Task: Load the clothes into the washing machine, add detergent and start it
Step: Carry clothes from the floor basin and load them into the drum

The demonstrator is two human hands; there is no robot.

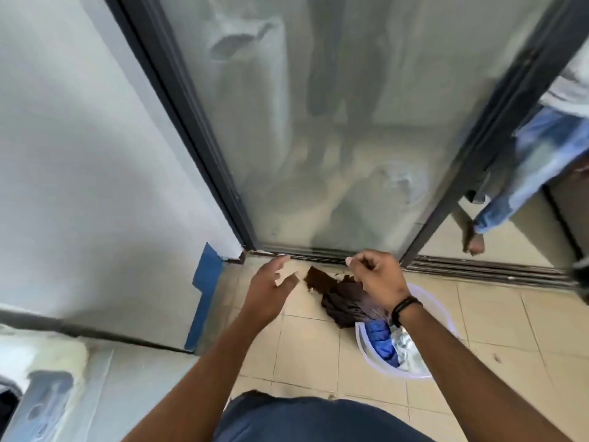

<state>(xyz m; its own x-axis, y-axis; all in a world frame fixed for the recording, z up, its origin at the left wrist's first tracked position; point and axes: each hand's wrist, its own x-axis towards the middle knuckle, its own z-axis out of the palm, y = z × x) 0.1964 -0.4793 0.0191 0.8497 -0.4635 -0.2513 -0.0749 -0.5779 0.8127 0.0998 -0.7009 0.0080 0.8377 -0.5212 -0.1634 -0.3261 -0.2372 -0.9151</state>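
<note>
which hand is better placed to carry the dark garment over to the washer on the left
Right. The right hand already grips the dark brown garment above the white basket, while the left hand is open and holds nothing. The left sits nearer the washer, so it could probably support the hanging cloth.

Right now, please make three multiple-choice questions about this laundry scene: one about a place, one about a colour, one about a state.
1. Where does the white basket stand?
A. on the tiled floor
B. on a table
C. on a chair

2. What colour is the cloth that is being lifted?
A. yellow
B. dark brown
C. red

3. How is the left hand?
A. gripping the basket
B. holding a bottle
C. open, holding nothing

Answers:
1. A, the basket sits on the beige tiles near the glass door.
2. B, the cloth hanging from the right hand is dark brown.
3. C, its fingers are spread and touch nothing.
</note>
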